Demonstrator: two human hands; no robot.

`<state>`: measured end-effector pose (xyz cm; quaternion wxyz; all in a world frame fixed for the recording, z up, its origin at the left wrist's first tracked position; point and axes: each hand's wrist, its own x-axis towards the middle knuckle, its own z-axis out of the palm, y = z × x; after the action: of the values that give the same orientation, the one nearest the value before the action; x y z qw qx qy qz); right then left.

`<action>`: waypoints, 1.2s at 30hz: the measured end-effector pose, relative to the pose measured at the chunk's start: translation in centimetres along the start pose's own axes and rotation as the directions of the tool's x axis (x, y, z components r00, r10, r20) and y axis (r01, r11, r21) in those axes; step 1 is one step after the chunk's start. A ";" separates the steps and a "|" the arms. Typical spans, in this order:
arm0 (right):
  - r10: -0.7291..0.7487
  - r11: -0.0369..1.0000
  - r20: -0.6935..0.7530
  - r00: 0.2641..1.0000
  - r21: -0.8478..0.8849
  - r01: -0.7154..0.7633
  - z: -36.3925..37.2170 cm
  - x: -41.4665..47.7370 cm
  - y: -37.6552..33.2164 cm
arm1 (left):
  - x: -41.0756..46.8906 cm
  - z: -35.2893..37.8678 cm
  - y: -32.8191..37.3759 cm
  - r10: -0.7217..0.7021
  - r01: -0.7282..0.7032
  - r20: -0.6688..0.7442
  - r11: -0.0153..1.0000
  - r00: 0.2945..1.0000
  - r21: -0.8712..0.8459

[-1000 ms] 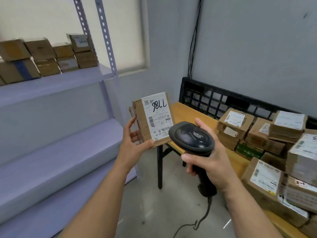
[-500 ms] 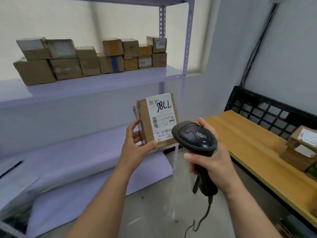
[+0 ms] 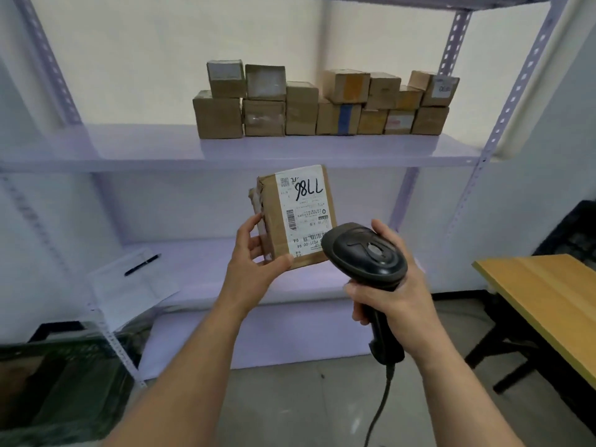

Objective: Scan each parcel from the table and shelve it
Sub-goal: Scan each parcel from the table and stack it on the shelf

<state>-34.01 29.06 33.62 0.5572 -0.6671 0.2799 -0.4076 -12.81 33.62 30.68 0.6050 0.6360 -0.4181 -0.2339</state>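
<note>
We hold the parcel (image 3: 295,217) at the centre of the frame in the left hand (image 3: 254,262): the thumb lies across the lower front corner and the fingers curl round the left side. The box stands nearly upright, tilted slightly, and is in the air, clear of every shelf. Its white label (image 3: 306,208) faces the camera, with a black handwritten marking at the top and barcodes lower down. The right hand (image 3: 393,295), right of centre and a little lower, grips the handle of the black scanner (image 3: 364,253) with the fingers wrapped round it. The scanner head overlaps the lower right corner of the label in this view; we cannot tell whether it touches the box. A cable (image 3: 380,411) hangs from the base of the handle to the bottom edge of the frame. Behind the hands stands a pale violet rack. The upper shelf (image 3: 129,150) carries the stacked boxes (image 3: 322,108), set side by side in two tiers from upper centre to upper right. The middle shelf (image 3: 200,262), behind the parcel, bears a sheet of paper (image 3: 129,285) at centre left with a pen (image 3: 142,260) lying on it. The wooden table (image 3: 548,285) enters at the right edge, with a black crate (image 3: 574,227) behind it. A dark bin (image 3: 48,382) sits at lower left.
</note>
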 end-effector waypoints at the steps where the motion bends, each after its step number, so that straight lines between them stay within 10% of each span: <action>1: 0.002 1.000 0.023 1.000 0.002 -0.002 0.7 0.8 0.2 | 0.5 -0.8 -0.2 -0.002 0.002 -0.026 1.000 1.000 0.007; 19: -0.016 0.999 0.315 0.949 0.044 0.003 7.7 18.6 2.1 | 12.8 -9.0 -1.2 0.030 0.009 -0.312 0.992 0.949 0.124; 36: -0.004 0.999 0.173 0.985 0.032 -0.002 18.0 26.0 2.5 | 25.3 -21.9 -0.8 0.036 -0.023 -0.236 0.998 0.971 0.059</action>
<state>-5.11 16.25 36.41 0.5898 -0.6910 0.2237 -0.3529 18.68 25.49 38.65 0.6358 0.6699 -0.3587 -0.1356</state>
